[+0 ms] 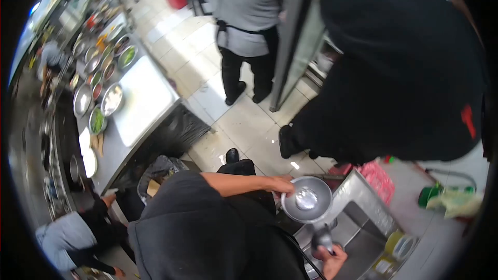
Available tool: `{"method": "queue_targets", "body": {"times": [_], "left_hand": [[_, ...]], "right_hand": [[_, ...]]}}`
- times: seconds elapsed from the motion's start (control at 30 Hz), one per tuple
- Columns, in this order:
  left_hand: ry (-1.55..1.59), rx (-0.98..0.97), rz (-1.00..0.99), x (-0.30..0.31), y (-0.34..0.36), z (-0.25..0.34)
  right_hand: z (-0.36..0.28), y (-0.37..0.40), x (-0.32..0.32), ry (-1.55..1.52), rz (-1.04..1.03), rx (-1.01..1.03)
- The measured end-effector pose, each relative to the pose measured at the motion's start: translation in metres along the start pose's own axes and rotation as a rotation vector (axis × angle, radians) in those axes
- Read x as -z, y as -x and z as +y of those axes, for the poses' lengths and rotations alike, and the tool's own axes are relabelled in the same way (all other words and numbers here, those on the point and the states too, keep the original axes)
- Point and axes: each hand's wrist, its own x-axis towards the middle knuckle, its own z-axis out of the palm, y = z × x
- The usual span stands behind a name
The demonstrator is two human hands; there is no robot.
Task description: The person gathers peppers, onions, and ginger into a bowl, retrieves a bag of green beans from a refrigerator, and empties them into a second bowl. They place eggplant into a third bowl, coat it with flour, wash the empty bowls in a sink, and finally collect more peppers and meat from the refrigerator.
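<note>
My left hand (283,184) is closed on the rim of a round metal bowl (293,208), which is tilted so its shiny inside faces up. The bowl is at the edge of a metal sink (358,181). Below it, my right hand (332,260) is closed around a dark grey, rounded thing (321,239) close under the bowl's rim; I cannot tell what kind of thing it is. My dark sleeve and torso fill the bottom middle.
Tubs (400,245) stand at the sink's right corner. A person in black (399,72) bends nearby; another in grey (246,10) stands further off. A counter (142,98) at left carries several food bowls (112,98). A bin (161,168) stands beside me. A pink bag (377,180) lies beyond the sink.
</note>
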Motion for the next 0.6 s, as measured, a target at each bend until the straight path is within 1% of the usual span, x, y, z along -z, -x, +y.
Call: {"method": "queue_targets", "body": {"times": [0.03,0.07,0.1,0.13,0.17,0.2,0.3,0.33,0.37,0.4,0.43,0.47,0.5,0.53,0.57,0.6], "left_hand": [[0.082,0.040,0.043,0.027,0.021,-0.010],[0.217,0.020,0.113,0.050,0.048,-0.018],[0.352,-0.003,0.183,0.070,0.075,-0.024],[0.388,-0.026,0.213,0.090,0.098,-0.031],[0.560,-0.029,0.298,0.107,0.122,-0.038],[0.731,-0.032,0.382,0.125,0.142,-0.043],[1.034,-0.243,0.492,0.173,0.192,-0.059],[1.104,-0.321,0.527,0.188,0.209,-0.061],[1.164,-0.397,0.615,0.200,0.227,-0.059],[1.218,-0.476,0.704,0.208,0.240,-0.055],[1.293,-0.510,0.746,0.220,0.251,-0.054],[1.366,-0.541,0.787,0.231,0.261,-0.055],[1.413,-0.627,0.785,0.242,0.269,-0.060],[1.463,-0.666,0.796,0.251,0.281,-0.061],[1.505,-0.784,0.743,0.260,0.290,-0.063],[1.542,-0.909,0.689,0.270,0.298,-0.065]], "right_hand": [[-0.027,-0.017,-0.037,0.136,-0.053,0.050],[-0.017,-0.042,-0.061,0.206,-0.170,0.090],[-0.044,-0.060,-0.097,0.363,-0.279,0.208],[-0.073,-0.074,-0.136,0.440,-0.365,0.350],[-0.084,-0.092,-0.172,0.442,-0.465,0.415],[-0.107,-0.105,-0.208,0.589,-0.553,0.508],[-0.162,-0.132,-0.318,0.711,-0.778,0.748],[-0.178,-0.138,-0.353,0.728,-0.840,0.892],[-0.194,-0.143,-0.388,0.688,-0.909,1.026],[-0.211,-0.144,-0.417,0.691,-0.956,1.221],[-0.224,-0.145,-0.444,0.717,-1.028,1.266],[-0.238,-0.144,-0.471,0.717,-1.049,1.275],[-0.253,-0.141,-0.496,0.735,-1.129,1.418],[-0.265,-0.137,-0.519,0.749,-1.202,1.560],[-0.272,-0.134,-0.540,0.746,-1.212,1.564],[-0.279,-0.131,-0.562,0.723,-1.283,1.659]]}}
